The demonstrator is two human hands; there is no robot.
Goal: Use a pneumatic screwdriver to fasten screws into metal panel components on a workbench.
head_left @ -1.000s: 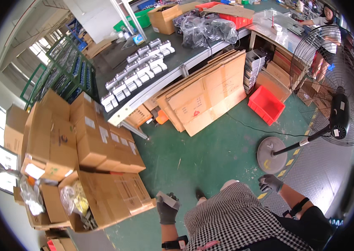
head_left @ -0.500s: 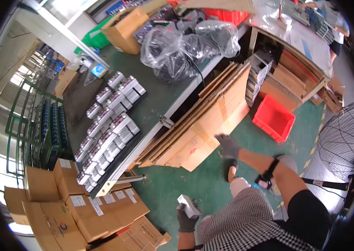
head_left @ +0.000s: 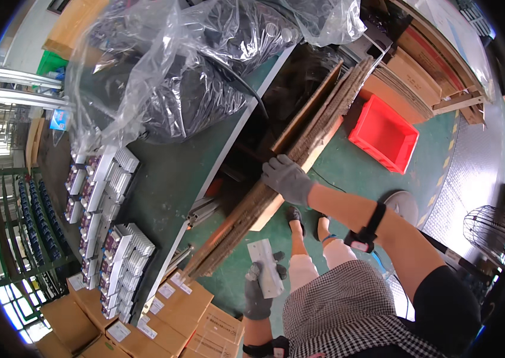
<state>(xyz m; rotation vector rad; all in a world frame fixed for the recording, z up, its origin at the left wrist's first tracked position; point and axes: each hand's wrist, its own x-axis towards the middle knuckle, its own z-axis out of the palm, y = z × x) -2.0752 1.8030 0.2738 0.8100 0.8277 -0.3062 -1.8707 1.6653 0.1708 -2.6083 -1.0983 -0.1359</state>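
Observation:
A silver metal block (head_left: 266, 267), long and rectangular, is held upright in my left hand (head_left: 257, 298); the gloved fingers wrap round its lower half. My right hand (head_left: 290, 180), also in a grey glove, grips the top edge of several flattened cardboard sheets (head_left: 237, 225), its fingers curled over that edge. The sheets stand on edge along the side of the green-topped workbench (head_left: 166, 179). Rows of silver finned metal parts (head_left: 124, 262) stand at the bench's left side.
Clear plastic bags (head_left: 175, 89) with dark contents lie on the bench's far part. A red plastic bin (head_left: 383, 134) sits on the green floor at the right. Closed cardboard boxes (head_left: 184, 304) are stacked at the lower left. A wire fan cage (head_left: 491, 232) stands at the right.
My right hand has moved left onto the top edge of the cardboard, which now leans more upright. The left hand has raised the metal block. The view has shifted closer to the bench.

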